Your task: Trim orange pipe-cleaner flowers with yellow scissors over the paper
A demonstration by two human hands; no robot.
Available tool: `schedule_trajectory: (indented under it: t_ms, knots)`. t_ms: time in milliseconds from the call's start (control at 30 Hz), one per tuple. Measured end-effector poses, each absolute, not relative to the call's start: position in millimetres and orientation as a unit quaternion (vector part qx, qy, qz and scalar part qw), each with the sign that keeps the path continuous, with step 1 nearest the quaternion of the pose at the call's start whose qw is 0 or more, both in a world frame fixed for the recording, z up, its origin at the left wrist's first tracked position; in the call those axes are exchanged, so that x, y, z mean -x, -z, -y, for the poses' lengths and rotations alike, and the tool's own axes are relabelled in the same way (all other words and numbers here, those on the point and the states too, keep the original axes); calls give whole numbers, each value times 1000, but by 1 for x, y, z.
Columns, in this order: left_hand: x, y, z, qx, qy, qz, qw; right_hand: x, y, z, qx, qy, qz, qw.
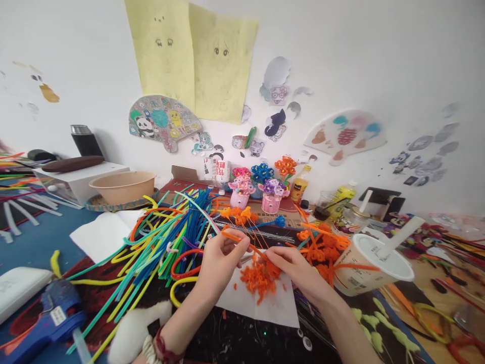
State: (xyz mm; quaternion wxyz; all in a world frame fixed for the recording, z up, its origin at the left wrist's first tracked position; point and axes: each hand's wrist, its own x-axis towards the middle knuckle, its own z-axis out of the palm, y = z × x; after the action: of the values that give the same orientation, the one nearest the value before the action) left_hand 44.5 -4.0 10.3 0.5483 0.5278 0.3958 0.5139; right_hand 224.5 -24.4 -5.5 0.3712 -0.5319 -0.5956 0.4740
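Note:
An orange pipe cleaner (242, 238) stretches between my two hands. My left hand (223, 258) pinches it between thumb and fingers, and my right hand (288, 264) grips its other end with the fingertips pressed together. Below them, a heap of orange fuzz clippings (261, 277) lies on a white sheet of paper (275, 314). Orange pipe-cleaner flowers (242, 216) stand on thin stems just beyond my hands. More orange flowers and pieces (322, 245) are piled to the right of my right hand.
Left lies a bundle of coloured pipe cleaners (195, 227), with a blue glue gun (56, 316) nearer me. A lidded cup with a straw (373, 265) stands right, with red-handled scissors (468, 346) beyond. Finished flower pots (271, 203), bottles (301, 184) and a tan bowl (123, 188) sit towards the wall.

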Motion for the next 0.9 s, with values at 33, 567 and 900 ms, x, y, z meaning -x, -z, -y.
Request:
schedule_trajectory:
  t_ms: [33, 567, 900]
  knots:
    - [-44, -10, 4, -529, -512, -401, 545, -229, 6, 25, 535, -490, 577, 376]
    - [-42, -9, 9, -755, -380, -448, 292, -252, 19, 14, 581, -443, 376, 570]
    - [-51, -2, 10, -734, -368, -452, 348, -218, 14, 21, 528, -497, 438, 531]
